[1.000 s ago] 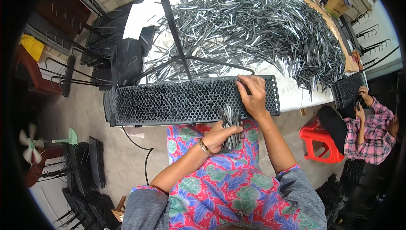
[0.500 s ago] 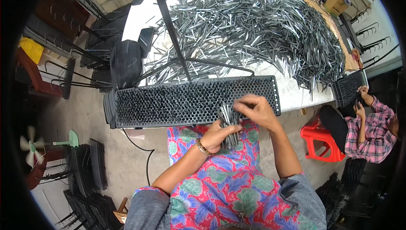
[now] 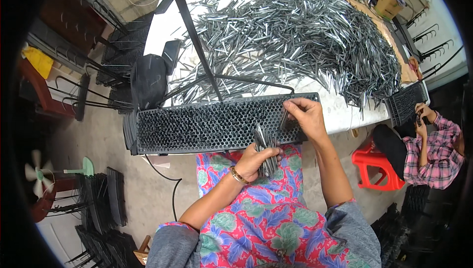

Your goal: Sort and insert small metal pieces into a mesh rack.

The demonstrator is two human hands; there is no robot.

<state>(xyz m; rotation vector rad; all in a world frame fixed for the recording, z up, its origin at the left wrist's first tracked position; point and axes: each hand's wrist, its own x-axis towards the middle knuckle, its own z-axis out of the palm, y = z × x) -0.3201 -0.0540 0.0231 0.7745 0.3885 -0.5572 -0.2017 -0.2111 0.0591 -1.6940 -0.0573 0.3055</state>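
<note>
A bundle of thin dark strips point(image 3: 266, 142), some with shiny sides, is gripped upright in my left hand point(image 3: 250, 163) just in front of a long black perforated panel point(image 3: 245, 129). Many of the panel's round holes have dark pieces in them, mostly toward the left and middle; the right part shows open holes. Over that right part is my right hand point(image 3: 309, 117), its thumb and forefinger pinching a slim dark strip point(image 3: 284, 119) that points down at the panel. Whether its tip is inside a hole I cannot tell.
A large heap of loose strips point(image 3: 305, 31) covers the white table point(image 3: 340, 118) beyond the panel. A black pole point(image 3: 194, 36) rises from the panel. At right, a co-worker in a plaid shirt point(image 3: 433, 154) handles another panel point(image 3: 406, 101) beside a red stool point(image 3: 372, 164). A fan point(image 3: 38, 173) stands left.
My right hand has gone from beside the bundle up over the panel's right part, with a strip now visible in its pinch. My left hand has stayed nearly in place with the bundle.
</note>
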